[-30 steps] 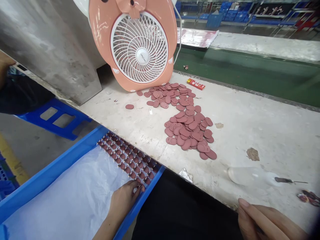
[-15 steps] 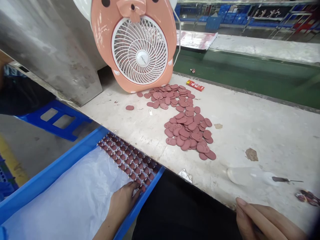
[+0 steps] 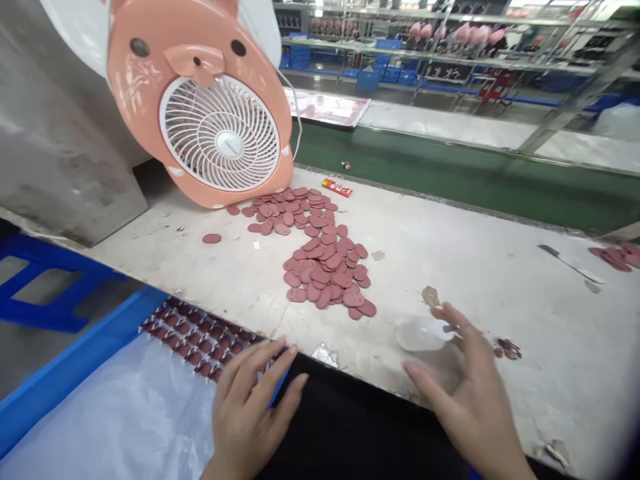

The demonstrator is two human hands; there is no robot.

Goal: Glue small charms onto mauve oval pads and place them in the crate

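My left hand (image 3: 250, 400) lies open, fingers spread, over the near corner of a blue tray (image 3: 70, 367), beside rows of small dark-red pieces (image 3: 195, 333) set on white plastic sheet. My right hand (image 3: 467, 393) hovers open above the bench edge, fingers stretched toward a small clear dish (image 3: 420, 335). It holds nothing. A heap of flat dark-red oval pieces (image 3: 325, 270) lies on the white bench (image 3: 500, 280), a hand's length beyond both hands.
A pink and white desk fan (image 3: 210, 127) stands at the back left of the bench. A red small box (image 3: 337, 188), a knife-like tool (image 3: 567, 261) and more red pieces (image 3: 617, 257) lie further off. A green conveyor belt (image 3: 450, 173) runs behind.
The view has swung right and up. My right hand rose from the bench edge and opened toward the clear dish. My left hand's fingers spread and slid to the tray's corner.
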